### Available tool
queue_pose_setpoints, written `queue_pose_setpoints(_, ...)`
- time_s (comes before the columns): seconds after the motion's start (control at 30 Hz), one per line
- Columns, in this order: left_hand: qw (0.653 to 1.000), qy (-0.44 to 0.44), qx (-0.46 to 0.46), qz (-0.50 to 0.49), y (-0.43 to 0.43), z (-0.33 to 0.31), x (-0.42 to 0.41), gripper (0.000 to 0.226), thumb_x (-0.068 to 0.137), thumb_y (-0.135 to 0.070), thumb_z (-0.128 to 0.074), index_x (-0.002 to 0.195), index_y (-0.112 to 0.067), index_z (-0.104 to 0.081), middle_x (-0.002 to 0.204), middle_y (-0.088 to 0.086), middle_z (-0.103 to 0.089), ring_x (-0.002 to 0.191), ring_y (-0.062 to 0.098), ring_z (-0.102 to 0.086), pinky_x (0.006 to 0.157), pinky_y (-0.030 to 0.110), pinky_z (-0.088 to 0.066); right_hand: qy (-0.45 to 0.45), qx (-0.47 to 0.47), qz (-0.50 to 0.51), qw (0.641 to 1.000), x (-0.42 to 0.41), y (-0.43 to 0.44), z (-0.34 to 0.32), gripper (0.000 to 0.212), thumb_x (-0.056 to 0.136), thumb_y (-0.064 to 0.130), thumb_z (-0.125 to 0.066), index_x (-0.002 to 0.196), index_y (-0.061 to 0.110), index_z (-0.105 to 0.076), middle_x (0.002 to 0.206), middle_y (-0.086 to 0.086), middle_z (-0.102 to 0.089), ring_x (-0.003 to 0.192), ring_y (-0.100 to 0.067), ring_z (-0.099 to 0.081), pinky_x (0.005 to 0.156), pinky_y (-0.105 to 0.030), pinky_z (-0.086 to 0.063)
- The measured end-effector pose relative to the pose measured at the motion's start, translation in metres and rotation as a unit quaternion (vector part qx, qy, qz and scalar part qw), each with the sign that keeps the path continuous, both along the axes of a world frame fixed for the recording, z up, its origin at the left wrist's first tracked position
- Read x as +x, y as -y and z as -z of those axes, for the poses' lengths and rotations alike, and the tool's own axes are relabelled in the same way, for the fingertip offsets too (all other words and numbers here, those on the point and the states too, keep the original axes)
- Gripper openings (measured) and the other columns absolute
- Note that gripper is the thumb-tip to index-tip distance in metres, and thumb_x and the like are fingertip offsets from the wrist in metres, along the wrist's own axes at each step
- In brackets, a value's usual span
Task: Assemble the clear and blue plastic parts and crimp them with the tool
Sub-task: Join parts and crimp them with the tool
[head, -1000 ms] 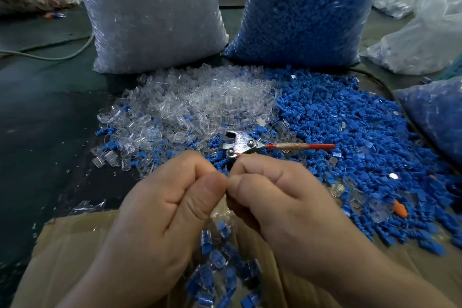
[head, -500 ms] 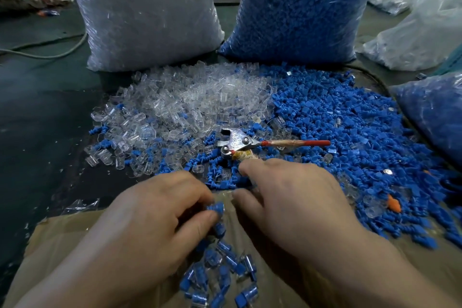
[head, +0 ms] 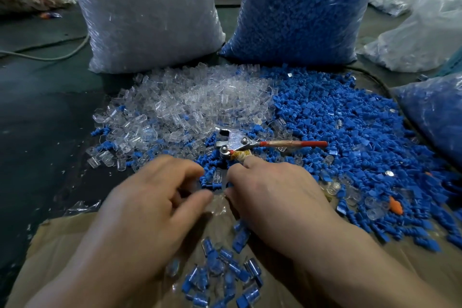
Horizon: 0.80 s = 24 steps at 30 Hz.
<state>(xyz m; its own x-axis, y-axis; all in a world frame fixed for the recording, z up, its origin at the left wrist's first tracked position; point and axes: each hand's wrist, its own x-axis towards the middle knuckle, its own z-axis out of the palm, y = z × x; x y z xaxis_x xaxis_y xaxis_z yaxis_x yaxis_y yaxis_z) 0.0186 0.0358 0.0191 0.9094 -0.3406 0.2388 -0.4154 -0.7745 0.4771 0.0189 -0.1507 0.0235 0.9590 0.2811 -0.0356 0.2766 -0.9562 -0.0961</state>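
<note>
- Two hands reach forward: the left hand (head: 150,202) has its fingers apart and empty; the right hand (head: 275,195) has its fingers curled downward, and I cannot tell its grip.
- At 12 o'clock lies the tool (head: 240,144); clear parts (head: 200,102) at 11, blue parts (head: 337,132) at 2.

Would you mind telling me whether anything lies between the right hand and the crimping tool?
Nothing visible does: the crimping tool lies uncovered on the blue parts, and the right hand is just short of its taped handle.
</note>
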Motion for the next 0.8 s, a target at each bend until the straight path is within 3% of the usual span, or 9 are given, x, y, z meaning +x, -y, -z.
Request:
queue_pose_setpoints(0.07, 0.998, 0.003, 0.055, -0.042, -0.001, 0.005, 0.006, 0.055, 0.081, -0.068, -0.041, 0.125, -0.042, -0.061, 0.094, -0.030, -0.046, 0.075, -0.002, -0.051, 0.066, 0.020, -0.042, -0.001, 0.003, -0.006, 1.000, -0.001, 0.001, 0.000, 0.007, 0.099, 0.026, -0.050, 0.105, 0.027, -0.049, 0.082, 0.007, -0.040, 0.054, -0.010, -0.036, 0.041, -0.028, -0.032)
queue_pose_setpoints(0.13, 0.991, -0.012, 0.124, -0.057, 0.002, 0.011, 0.010, 0.056, 0.085, -0.063, -0.045, 0.137, -0.043, -0.053, 0.110, -0.026, -0.047, 0.084, -0.001, -0.050, 0.072, 0.023, -0.045, -0.004, 0.004, -0.013, 1.000, -0.002, 0.000, -0.001, 0.004, 0.100, 0.026, -0.046, 0.103, 0.027, -0.046, 0.080, 0.007, -0.037, 0.054, -0.010, -0.034, 0.041, -0.028, -0.027)
queue_pose_setpoints(0.23, 0.988, -0.015, 0.135, -0.067, 0.008, 0.013, 0.012, 0.034, 0.088, -0.052, -0.055, 0.121, -0.043, -0.061, 0.110, -0.020, -0.053, 0.085, 0.004, -0.053, 0.070, 0.023, -0.043, -0.001, 0.019, -0.021, 1.000, -0.005, -0.001, -0.003, 0.009, 0.101, 0.029, -0.043, 0.095, 0.029, -0.038, 0.079, 0.008, -0.036, 0.055, -0.009, -0.035, 0.042, -0.028, -0.025)
queue_pose_setpoints(0.37, 0.990, -0.018, 0.122, -0.074, 0.009, 0.012, 0.013, 0.018, 0.089, -0.050, -0.057, 0.104, -0.042, -0.061, 0.104, -0.022, -0.051, 0.081, 0.001, -0.053, 0.066, 0.019, -0.039, 0.005, 0.051, -0.018, 0.999, -0.011, 0.001, -0.002, 0.008, 0.099, 0.022, -0.044, 0.100, 0.029, -0.039, 0.077, 0.011, -0.034, 0.058, -0.008, -0.035, 0.045, -0.029, -0.032)
queue_pose_setpoints(0.47, 0.994, -0.005, 0.062, -0.092, 0.011, 0.011, 0.010, 0.010, 0.086, -0.045, -0.061, 0.095, -0.040, -0.061, 0.086, -0.022, -0.055, 0.067, -0.003, -0.051, 0.058, 0.013, -0.031, 0.017, 0.085, -0.013, 0.996, -0.013, 0.003, -0.001, 0.005, 0.101, 0.026, -0.041, 0.099, 0.030, -0.039, 0.077, 0.013, -0.039, 0.061, -0.006, -0.040, 0.049, -0.030, -0.039)
queue_pose_setpoints(0.53, 0.993, 0.001, -0.014, -0.116, 0.011, 0.011, 0.007, 0.009, 0.083, -0.044, -0.063, 0.089, -0.040, -0.059, 0.071, -0.018, -0.055, 0.067, -0.003, -0.055, 0.052, 0.017, -0.034, 0.032, 0.126, -0.002, 0.992, -0.013, 0.006, -0.001, 0.011, 0.101, 0.034, -0.038, 0.091, 0.030, -0.038, 0.076, 0.012, -0.046, 0.061, -0.006, -0.045, 0.053, -0.030, -0.044)
queue_pose_setpoints(0.67, 0.988, -0.027, -0.107, -0.107, 0.010, 0.013, 0.003, 0.024, 0.078, -0.043, -0.071, 0.099, -0.048, -0.061, 0.096, -0.029, -0.060, 0.081, -0.007, -0.058, 0.055, 0.013, -0.040, 0.051, 0.220, 0.033, 0.974, -0.014, 0.011, -0.001, 0.016, 0.095, 0.043, -0.040, 0.086, 0.032, -0.047, 0.072, 0.014, -0.055, 0.066, -0.005, -0.053, 0.059, -0.026, -0.047)
queue_pose_setpoints(0.73, 0.983, -0.059, -0.146, -0.089, 0.012, 0.013, 0.001, 0.032, 0.075, -0.041, -0.076, 0.101, -0.053, -0.062, 0.096, -0.030, -0.063, 0.081, -0.005, -0.062, 0.054, 0.014, -0.049, 0.066, 0.268, 0.038, 0.960, -0.016, 0.010, 0.000, 0.015, 0.093, 0.045, -0.042, 0.088, 0.034, -0.051, 0.073, 0.017, -0.056, 0.074, -0.001, -0.054, 0.055, -0.018, -0.042)
queue_pose_setpoints(0.8, 0.977, -0.092, -0.177, -0.068, 0.015, 0.015, 0.000, 0.041, 0.073, -0.036, -0.081, 0.101, -0.058, -0.059, 0.090, -0.028, -0.067, 0.078, -0.003, -0.066, 0.065, 0.013, -0.053, 0.092, 0.317, 0.026, 0.943, -0.016, 0.009, 0.000, 0.012, 0.094, 0.043, -0.047, 0.092, 0.034, -0.054, 0.079, 0.019, -0.058, 0.079, 0.001, -0.055, 0.062, -0.017, -0.043)
